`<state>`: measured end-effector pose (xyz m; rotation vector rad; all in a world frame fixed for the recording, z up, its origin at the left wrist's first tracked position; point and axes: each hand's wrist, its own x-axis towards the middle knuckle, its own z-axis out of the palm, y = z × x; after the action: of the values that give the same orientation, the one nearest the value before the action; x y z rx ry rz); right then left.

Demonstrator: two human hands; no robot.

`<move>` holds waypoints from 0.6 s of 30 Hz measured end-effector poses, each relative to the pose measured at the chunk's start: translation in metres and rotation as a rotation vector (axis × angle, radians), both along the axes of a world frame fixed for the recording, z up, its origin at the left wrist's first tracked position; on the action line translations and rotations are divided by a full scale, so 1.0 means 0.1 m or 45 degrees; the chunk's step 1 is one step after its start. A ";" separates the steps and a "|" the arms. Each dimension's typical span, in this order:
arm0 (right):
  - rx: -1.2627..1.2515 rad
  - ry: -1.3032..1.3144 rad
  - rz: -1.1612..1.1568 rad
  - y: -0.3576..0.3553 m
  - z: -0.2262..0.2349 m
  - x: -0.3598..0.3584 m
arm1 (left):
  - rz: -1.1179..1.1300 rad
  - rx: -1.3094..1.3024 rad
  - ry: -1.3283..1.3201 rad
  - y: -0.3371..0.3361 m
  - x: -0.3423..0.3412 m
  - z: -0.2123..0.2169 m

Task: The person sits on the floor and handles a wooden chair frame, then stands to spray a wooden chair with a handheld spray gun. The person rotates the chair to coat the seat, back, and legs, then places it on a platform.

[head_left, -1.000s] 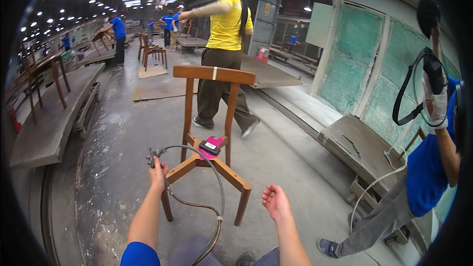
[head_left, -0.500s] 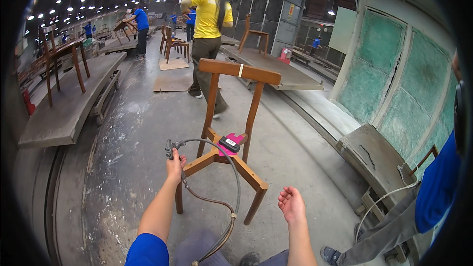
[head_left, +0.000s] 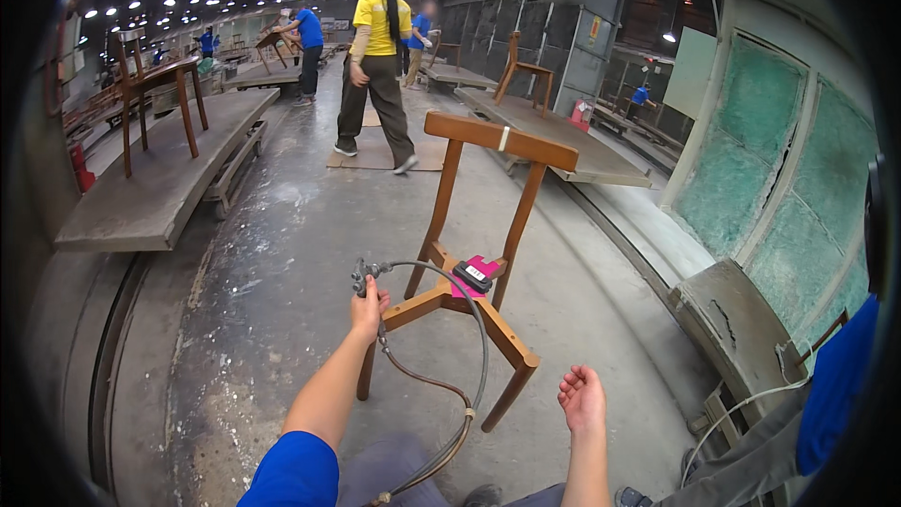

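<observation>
Grey, paint-flecked concrete floor (head_left: 272,263) under 1 bare wooden chair frame (head_left: 474,253); flat cardboard sheet (head_left: 375,155) beyond.

Our left hand (head_left: 368,303) grips a hose nozzle (head_left: 360,274), its hose (head_left: 474,357) looping near the wooden chair frame (head_left: 469,263). A pink sanding block (head_left: 475,275) lies on it. Our right hand (head_left: 582,398) hangs open, near right.

- Pink device (head_left: 481,275) with black screen part and small white label, resting on chair frame (head_left: 469,225).
- Yellow sign (head_left: 595,30), small rectangle, on dark wall panel, far right.
</observation>
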<state>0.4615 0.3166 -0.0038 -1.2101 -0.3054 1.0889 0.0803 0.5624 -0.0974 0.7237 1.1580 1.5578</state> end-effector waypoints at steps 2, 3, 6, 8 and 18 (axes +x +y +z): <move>0.002 0.005 0.023 -0.01 -0.01 0.00 | 0.018 0.024 0.006 -0.02 0.01 0.03; 0.007 -0.007 0.022 0.00 -0.01 0.00 | 0.019 0.023 0.002 -0.02 0.02 0.03; -0.014 0.012 0.001 0.02 -0.05 0.02 | 0.033 0.018 -0.001 0.02 0.03 -0.03; 0.001 0.012 0.048 0.04 -0.10 0.05 | 0.051 0.002 -0.005 0.07 0.01 -0.12; 0.015 0.082 0.076 0.18 -0.20 -0.06 | -0.166 -0.377 0.132 -0.08 -0.09 0.21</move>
<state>0.4556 0.3343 -0.0234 -1.1596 -0.2998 1.1739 0.0714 0.5544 -0.0761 0.6721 1.3561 1.2193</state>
